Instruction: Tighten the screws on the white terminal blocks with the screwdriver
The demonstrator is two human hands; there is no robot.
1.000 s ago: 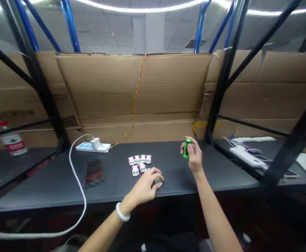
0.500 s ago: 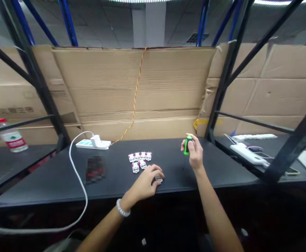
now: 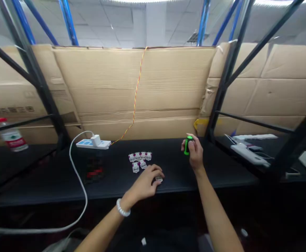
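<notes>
Near the table's front edge, my left hand (image 3: 147,180) rests with thumb and fingers closed around a small white part (image 3: 159,179), partly covered by the fingers. To its right, my right hand (image 3: 194,151) grips a screwdriver (image 3: 188,145) by its green and black handle, held above the table. The screwdriver's shaft is hard to make out against the dark surface. Several small white and purple parts (image 3: 140,156) sit grouped just beyond my left hand, most of them in a row with two in front.
The black table (image 3: 168,154) backs onto a cardboard wall (image 3: 174,87). A white power strip (image 3: 94,144) with a cable (image 3: 75,168) lies at the left, near a blurred dark object (image 3: 94,169). Black metal posts (image 3: 222,80) flank the table. A bottle (image 3: 12,137) stands far left.
The picture's brightness differs, with the upper part lighter and the table darker. Both hands and the parts stay practically where they were.
</notes>
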